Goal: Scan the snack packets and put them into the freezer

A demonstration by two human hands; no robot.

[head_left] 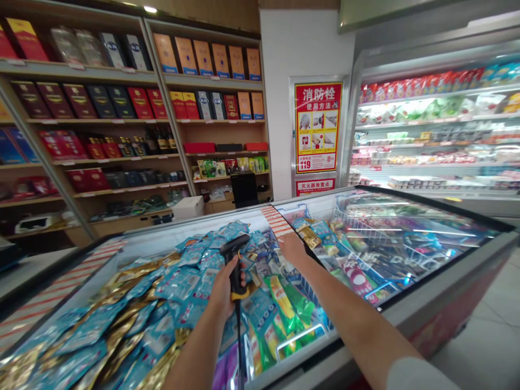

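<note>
My left hand (228, 284) is wrapped round the handle of a black and yellow barcode scanner (235, 271), its cord hanging down toward me. Beneath it, blue and gold foil packets (190, 276) fill the left part of a chest freezer (296, 374). My right hand (293, 249) reaches forward, fingers curled at the red-and-white striped edge of the sliding glass lid (390, 216); the fingertips are partly hidden. Green and yellow ice-cream packets (286, 303) lie in a wire basket between my forearms.
Behind the freezer stand shelves (122, 119) of boxes and bottles. A black monitor (244, 189) and a white box (188, 207) are just past its far rim. A red fire-hydrant sign (319, 127) hangs on the wall. At right is a lit refrigerated display (439, 141).
</note>
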